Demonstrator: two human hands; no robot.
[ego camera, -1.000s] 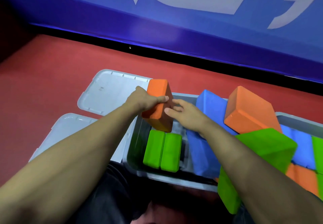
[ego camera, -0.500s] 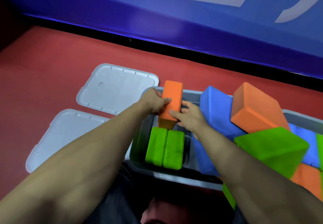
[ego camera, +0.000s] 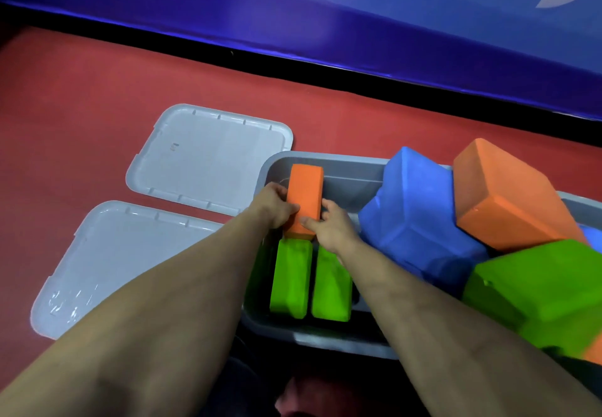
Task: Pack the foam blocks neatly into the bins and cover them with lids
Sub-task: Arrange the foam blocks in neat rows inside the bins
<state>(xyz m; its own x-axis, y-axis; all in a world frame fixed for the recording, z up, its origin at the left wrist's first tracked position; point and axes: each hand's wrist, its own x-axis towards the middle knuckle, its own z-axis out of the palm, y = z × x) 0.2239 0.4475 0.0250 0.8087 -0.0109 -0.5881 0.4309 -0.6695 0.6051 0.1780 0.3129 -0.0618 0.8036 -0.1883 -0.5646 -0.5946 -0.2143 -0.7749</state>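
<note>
Head view: orange block [ego camera: 304, 198] gripped from both sides by left hand [ego camera: 273, 206] and right hand [ego camera: 330, 229], fingers curled on it, lower end hidden behind them. Lower in the grey bin [ego camera: 342, 164] than a second ago, beyond two green blocks [ego camera: 309, 281]. Open room toward far wall; right-hand pile cut off.

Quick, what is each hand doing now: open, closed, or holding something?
Left hand: grips the left side of the orange block in the bin.
Right hand: grips the right side of the same block.
</note>
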